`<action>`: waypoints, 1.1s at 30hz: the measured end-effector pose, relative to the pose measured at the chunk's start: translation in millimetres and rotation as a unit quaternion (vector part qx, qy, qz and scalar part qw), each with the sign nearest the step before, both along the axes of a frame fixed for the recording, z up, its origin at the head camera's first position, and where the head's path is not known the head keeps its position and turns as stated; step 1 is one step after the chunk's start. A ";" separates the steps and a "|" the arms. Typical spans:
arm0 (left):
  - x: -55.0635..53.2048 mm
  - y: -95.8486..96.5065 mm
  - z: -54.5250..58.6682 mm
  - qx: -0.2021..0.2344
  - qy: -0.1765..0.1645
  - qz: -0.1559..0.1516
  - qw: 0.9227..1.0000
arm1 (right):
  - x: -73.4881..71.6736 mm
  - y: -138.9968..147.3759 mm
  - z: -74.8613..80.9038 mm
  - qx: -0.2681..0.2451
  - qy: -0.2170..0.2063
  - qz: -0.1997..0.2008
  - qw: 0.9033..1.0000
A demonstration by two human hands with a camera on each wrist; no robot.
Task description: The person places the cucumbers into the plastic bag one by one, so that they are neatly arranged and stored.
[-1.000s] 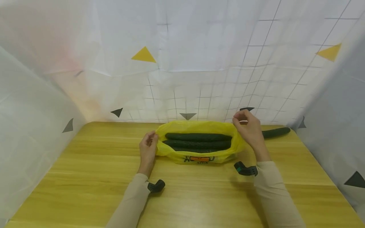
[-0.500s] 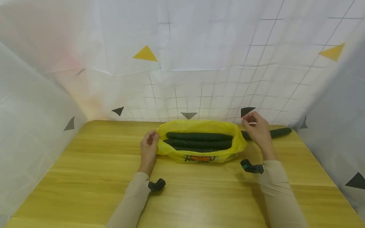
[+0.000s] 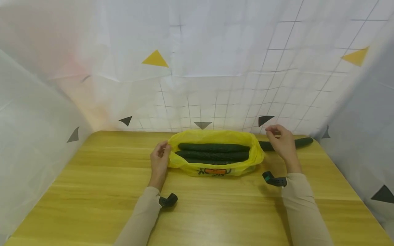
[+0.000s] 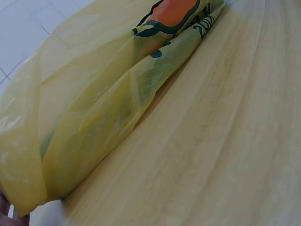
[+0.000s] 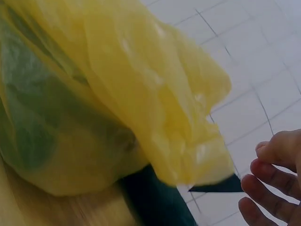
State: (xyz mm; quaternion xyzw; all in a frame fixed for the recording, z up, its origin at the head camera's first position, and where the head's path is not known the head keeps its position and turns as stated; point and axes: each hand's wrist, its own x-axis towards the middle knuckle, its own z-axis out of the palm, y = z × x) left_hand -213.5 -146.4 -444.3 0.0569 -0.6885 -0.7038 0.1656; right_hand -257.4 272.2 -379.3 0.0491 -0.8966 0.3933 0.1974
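A yellow plastic bag (image 3: pixel 212 136) with dark and orange print lies on its side, its mouth spread wide. Inside it three dark green cucumbers (image 3: pixel 213 148) lie side by side. My left hand (image 3: pixel 159 160) pinches the bag's left edge between thumb and fingers. To the right of the bag, my right hand (image 3: pixel 283 143) hovers with loosely bent fingers and nothing in them. Another cucumber (image 3: pixel 304 142) rests on the table behind that hand, partly hidden by it. In the right wrist view the fingers (image 5: pixel 270 176) are apart from the yellow film (image 5: pixel 160 94).
The wooden table (image 3: pixel 197 212) runs up to a white sheet wall (image 3: pixel 209 89) with grid lines and triangle marks. White sheets also close off the left and right sides. A small black camera (image 3: pixel 274 180) sits on each wrist.
My right hand has let go of the bag's right edge and moved right, over the outer cucumber. My left hand stays at the bag's left edge.
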 end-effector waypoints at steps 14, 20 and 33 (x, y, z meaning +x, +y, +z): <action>-0.9 1.0 -4.1 -0.014 0.019 0.018 1.000 | -6.5 35.4 -29.6 0.046 -0.018 0.097 0.994; -1.4 1.2 -2.9 -0.020 0.013 0.023 0.999 | -5.3 38.2 -36.6 0.035 -0.074 0.109 0.991; 6.8 1.7 11.2 -0.014 -0.009 0.003 1.000 | -11.3 42.0 -51.6 0.132 -0.032 0.139 0.981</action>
